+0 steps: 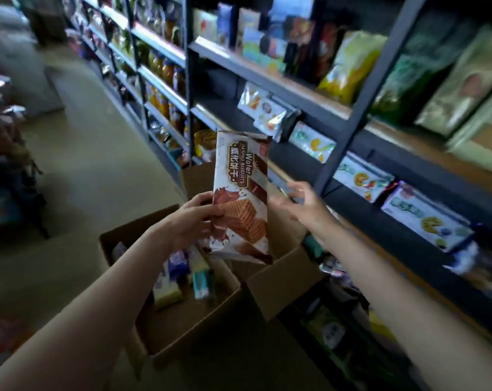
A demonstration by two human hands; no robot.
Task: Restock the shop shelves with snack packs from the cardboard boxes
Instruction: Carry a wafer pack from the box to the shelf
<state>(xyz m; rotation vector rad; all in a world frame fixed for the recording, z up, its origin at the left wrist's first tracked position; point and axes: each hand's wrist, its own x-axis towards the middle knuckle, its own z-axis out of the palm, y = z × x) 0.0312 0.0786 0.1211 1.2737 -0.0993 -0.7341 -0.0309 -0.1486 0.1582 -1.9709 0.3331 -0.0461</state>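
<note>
My left hand (192, 218) grips the left edge of a brown and white wafer biscuit pack (242, 198) and holds it upright above the cardboard boxes. My right hand (298, 200) is just right of the pack, fingers spread, holding nothing; it is blurred. Below my arms is an open cardboard box (188, 311) with several snack packs (182, 272) in it. A second open box (281, 277) sits to its right. The dark shop shelves (349, 114) run along the right, with flat white snack packs (312, 142) lying on the middle shelf.
Upper shelves hold upright bags in yellow (352, 63) and green (464, 80). Bottles and jars (165, 71) fill the far shelving. The beige aisle floor (92, 165) stretches left of the boxes. A dark rack of goods (5, 153) stands at the left edge.
</note>
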